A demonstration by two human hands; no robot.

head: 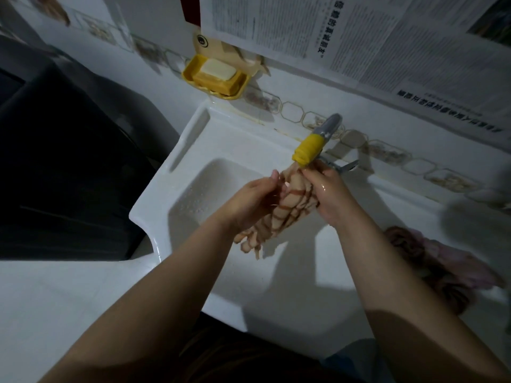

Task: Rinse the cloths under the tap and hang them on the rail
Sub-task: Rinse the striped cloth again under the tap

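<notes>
Both hands work over the white sink (154,205), with the bare forearms reaching in from the bottom edge of the view. The left hand (249,203) has its fingers curled around the left side of a checked cloth (290,208), beige with brown lines, and grips it. The right hand (329,194) looks wet and shiny; it grips the same cloth from the right side, with the fingers closed near the top end of the cloth. The cloth is bunched into a long roll between the two hands, and its lower end hangs free below the left wrist, above the basin.

On the white tabletop to the right of the sink lies a second cloth (442,266), crumpled, pinkish with a darker pattern; it is blurred. On the left of the sink stands a large dark object (60,161) which cannot be identified.

Just above the top end of the held cloth is the tap (327,128), grey, with a yellow nozzle (308,149) on its mouth that almost touches the cloth. Whether water runs cannot be told. Farther back, on the tiled wall, hangs a yellow soap dish (193,78) with a pale bar of soap (217,69) inside. Above it, sheets of newspaper (359,31) cover the wall.
</notes>
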